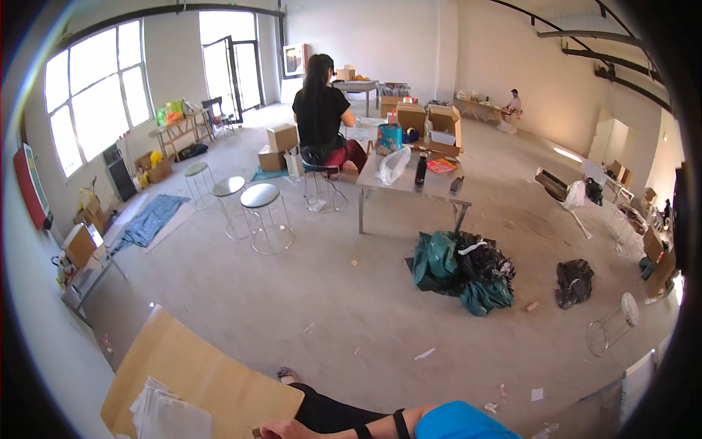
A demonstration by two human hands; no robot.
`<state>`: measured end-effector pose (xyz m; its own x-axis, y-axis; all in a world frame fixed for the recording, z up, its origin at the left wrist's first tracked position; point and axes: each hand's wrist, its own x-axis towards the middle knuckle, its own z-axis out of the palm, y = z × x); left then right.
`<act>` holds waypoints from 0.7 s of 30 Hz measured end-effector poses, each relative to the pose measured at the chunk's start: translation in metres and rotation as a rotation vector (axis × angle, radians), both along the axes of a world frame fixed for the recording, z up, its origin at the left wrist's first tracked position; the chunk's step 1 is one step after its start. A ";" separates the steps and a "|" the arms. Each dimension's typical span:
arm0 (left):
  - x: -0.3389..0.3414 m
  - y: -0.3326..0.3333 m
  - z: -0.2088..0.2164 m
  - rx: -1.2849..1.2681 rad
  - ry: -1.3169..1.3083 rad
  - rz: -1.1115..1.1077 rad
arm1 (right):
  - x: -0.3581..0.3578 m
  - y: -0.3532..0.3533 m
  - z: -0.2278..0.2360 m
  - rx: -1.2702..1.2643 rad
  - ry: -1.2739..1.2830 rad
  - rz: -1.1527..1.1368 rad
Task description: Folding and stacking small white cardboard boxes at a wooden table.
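Observation:
My right hand [287, 430] is at the lower edge, beside the near right corner of a light wooden board or tabletop [212, 358]. Its fingers look curled, and a sliver of something brown shows at their tips; the frame cuts off the rest. Two black straps cross the forearm, below a bright blue sleeve [462, 423]. On the wooden top, left of the hand, lies a loose stack of white sheets or thin bags [172, 413]. My left hand is out of the picture. A black-trousered leg and a shoe [289, 374] show past the board's edge.
Green and black plastic bags [461, 271] lie on the floor before a table [409, 189] holding a bottle [421, 168] and cardboard boxes. A person in black [320, 110] sits there on a stool. Metal stools [259, 196] stand left of them; another stool [627, 311] is at right.

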<state>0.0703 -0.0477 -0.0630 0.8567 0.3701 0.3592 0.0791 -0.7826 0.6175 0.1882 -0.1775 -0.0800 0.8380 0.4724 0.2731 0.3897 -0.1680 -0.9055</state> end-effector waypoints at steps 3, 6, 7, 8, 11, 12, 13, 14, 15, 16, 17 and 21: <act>-0.003 -0.006 0.015 -0.103 0.097 -0.001 | 0.002 -0.013 0.015 0.019 0.130 0.090; 0.001 -0.003 0.016 -0.109 0.098 -0.027 | 0.003 -0.022 0.010 -0.036 0.106 0.111; -0.001 0.000 0.011 -0.092 0.093 -0.038 | 0.005 -0.021 -0.003 0.016 0.114 0.157; -0.001 0.001 0.007 -0.077 0.089 -0.047 | 0.008 -0.022 -0.003 0.012 0.093 0.162; 0.002 0.005 0.012 -0.116 0.072 -0.059 | 0.005 -0.018 0.005 0.039 0.009 0.090; 0.004 0.006 0.015 -0.155 0.023 -0.097 | 0.008 -0.017 0.007 0.040 -0.005 0.091; 0.004 0.007 0.019 -0.151 0.015 -0.096 | 0.011 -0.018 0.021 0.064 0.006 0.110; 0.004 0.009 0.024 -0.129 0.034 -0.088 | 0.013 -0.017 0.030 0.087 0.018 0.129; 0.003 0.012 0.027 -0.108 0.054 -0.080 | 0.015 -0.013 0.031 0.091 0.013 0.131; 0.002 0.014 0.028 -0.104 0.048 -0.079 | 0.018 -0.011 0.034 0.075 0.018 0.203; -0.001 0.016 0.029 -0.196 0.027 -0.072 | 0.022 -0.008 0.035 0.058 0.025 0.275; -0.010 0.026 0.035 -0.282 0.179 0.040 | 0.025 0.006 0.016 0.123 0.110 0.398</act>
<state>0.0600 -0.0215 -0.0279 0.8801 0.4676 0.0829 0.2331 -0.5774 0.7825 0.2130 -0.1714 -0.0640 0.6246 0.7339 0.2670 0.3024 0.0879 -0.9491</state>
